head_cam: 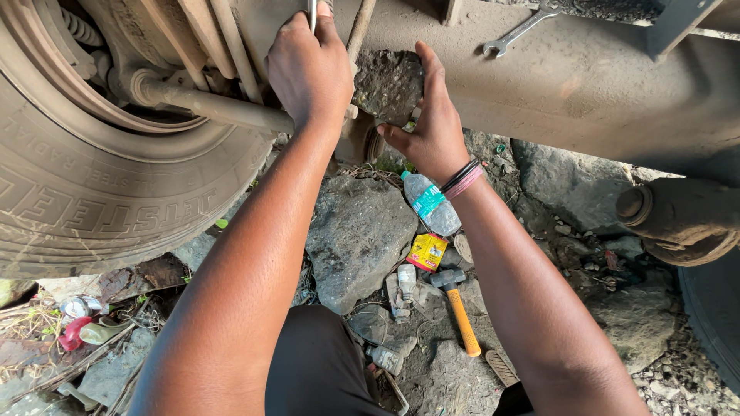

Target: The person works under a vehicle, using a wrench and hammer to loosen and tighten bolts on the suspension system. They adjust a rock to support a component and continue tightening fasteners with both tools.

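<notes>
Big grey rubber truck tyre (100, 192) at 9 o'clock, left hand (308, 69) wrapped tight round a thin grey metal tool (312, 14) at 12 o'clock, right hand (432, 127) open, flat on the muddy metal part (389, 85), orange-handled hammer (456, 304) at 6 o'clock.

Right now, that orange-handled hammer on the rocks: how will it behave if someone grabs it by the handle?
The hammer is probably stiff and head-heavy: a dark metal head on a slim orange handle, so it may droop headward. It lies flat across uneven rocks, so it seems unlikely to roll. The handle looks dusty, perhaps slightly slippery.
</notes>
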